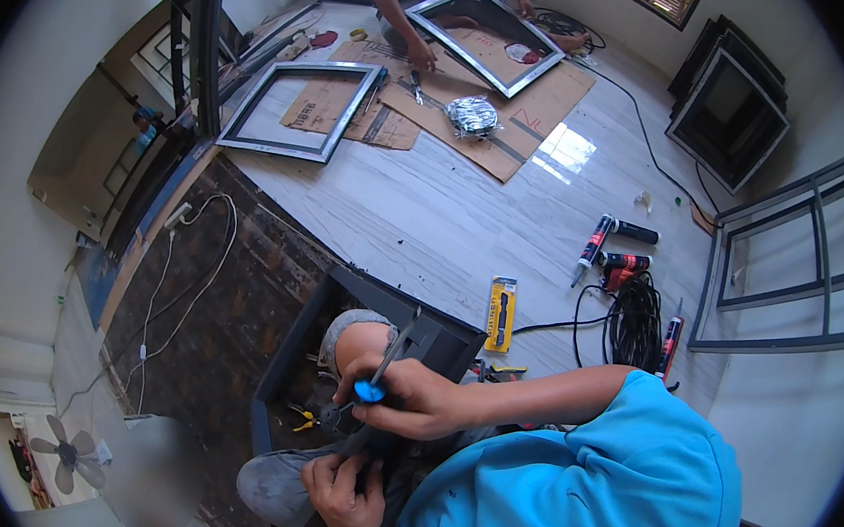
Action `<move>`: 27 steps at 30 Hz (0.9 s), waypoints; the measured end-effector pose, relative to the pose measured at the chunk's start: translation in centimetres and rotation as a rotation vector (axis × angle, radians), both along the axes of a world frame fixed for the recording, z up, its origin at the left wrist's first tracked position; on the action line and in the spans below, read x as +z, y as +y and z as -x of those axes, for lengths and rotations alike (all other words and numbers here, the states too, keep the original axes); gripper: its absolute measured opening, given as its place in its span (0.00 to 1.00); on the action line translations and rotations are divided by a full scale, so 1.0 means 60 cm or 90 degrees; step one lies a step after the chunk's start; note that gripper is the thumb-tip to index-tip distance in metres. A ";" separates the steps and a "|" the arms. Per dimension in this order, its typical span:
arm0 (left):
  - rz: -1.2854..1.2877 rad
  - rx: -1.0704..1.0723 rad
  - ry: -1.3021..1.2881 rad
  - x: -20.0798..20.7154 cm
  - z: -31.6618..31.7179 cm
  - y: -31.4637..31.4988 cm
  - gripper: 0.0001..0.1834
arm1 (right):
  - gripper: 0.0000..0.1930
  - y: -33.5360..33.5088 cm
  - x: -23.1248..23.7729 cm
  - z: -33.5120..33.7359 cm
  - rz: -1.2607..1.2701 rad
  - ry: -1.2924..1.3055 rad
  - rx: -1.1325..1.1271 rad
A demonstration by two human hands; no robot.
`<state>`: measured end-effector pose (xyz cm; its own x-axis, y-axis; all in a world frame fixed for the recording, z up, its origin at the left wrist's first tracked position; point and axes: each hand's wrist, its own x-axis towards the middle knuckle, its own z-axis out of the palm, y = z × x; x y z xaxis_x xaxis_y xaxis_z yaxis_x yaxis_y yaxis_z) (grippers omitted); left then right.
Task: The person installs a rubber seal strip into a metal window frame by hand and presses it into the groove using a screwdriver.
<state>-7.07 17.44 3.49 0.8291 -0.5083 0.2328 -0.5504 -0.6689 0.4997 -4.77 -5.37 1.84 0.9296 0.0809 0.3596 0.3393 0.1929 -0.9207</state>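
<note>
My right hand (408, 400) is closed around a screwdriver-like tool (368, 391) with a blue round end; its thin metal shaft points up and away over a dark grey metal frame (440, 340). Below it, my left hand (346, 503) has its fingers curled against a dark bar-like piece (365, 451) at my lap; its exact kind is hidden. The dark grey frame lies around my bent knees. Beside my knee, inside the frame, are yellow-handled pliers (305, 420) and another dark tool, partly covered.
A yellow blister pack (501, 314), a coiled black cable (635, 322) and sealant cartridges (594, 246) lie on the floor. A person (404, 6) handles a mesh-filled frame (487, 38) over cardboard (512, 156). Another frame (345, 106) lies nearby. More frames (731, 115) lean against the wall.
</note>
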 end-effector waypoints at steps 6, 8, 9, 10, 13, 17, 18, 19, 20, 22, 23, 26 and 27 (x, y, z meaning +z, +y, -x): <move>-0.048 0.024 -0.004 -0.004 0.059 0.026 0.15 | 0.14 -0.017 0.010 0.005 -0.142 0.059 -0.022; -0.064 0.033 -0.044 -0.016 0.073 0.050 0.17 | 0.16 -0.031 0.029 0.003 -0.077 0.078 -0.027; -0.058 0.044 -0.043 -0.023 0.087 0.053 0.19 | 0.16 -0.034 0.028 0.016 -0.092 0.101 -0.038; -0.071 0.037 -0.054 -0.028 0.096 0.056 0.19 | 0.17 -0.044 0.029 0.028 -0.105 0.125 -0.046; -0.020 0.068 -0.032 -0.031 0.095 0.034 0.14 | 0.15 -0.070 0.039 0.051 -0.118 0.158 -0.046; 0.019 0.113 -0.019 -0.019 0.093 0.026 0.15 | 0.14 -0.067 0.037 0.041 -0.008 0.131 -0.006; 0.045 0.118 -0.023 -0.015 0.097 0.025 0.15 | 0.14 -0.065 0.044 0.043 0.005 0.124 0.003; 0.068 0.123 0.007 -0.009 0.101 0.022 0.13 | 0.11 -0.059 0.052 0.049 0.019 0.137 -0.016; 0.068 0.126 0.011 -0.006 0.104 0.022 0.13 | 0.11 -0.064 0.059 0.051 0.020 0.141 -0.013; 0.197 0.149 0.087 -0.001 0.107 0.017 0.11 | 0.07 -0.086 0.069 0.056 0.204 0.174 0.076; 0.209 0.117 0.088 0.005 0.103 0.019 0.09 | 0.06 -0.080 0.065 0.065 0.212 0.183 0.088; 0.199 0.107 0.174 0.036 0.086 0.019 0.09 | 0.10 -0.058 0.077 0.075 0.492 0.058 0.098; 0.202 0.108 0.211 0.041 0.079 0.019 0.08 | 0.11 -0.048 0.072 0.077 0.513 0.065 0.110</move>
<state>-11.81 18.60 5.96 0.9496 -0.3067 0.0645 -0.2244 -0.5216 0.8231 -9.41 -8.25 6.16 0.9053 0.4222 0.0458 0.2733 -0.4967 -0.8238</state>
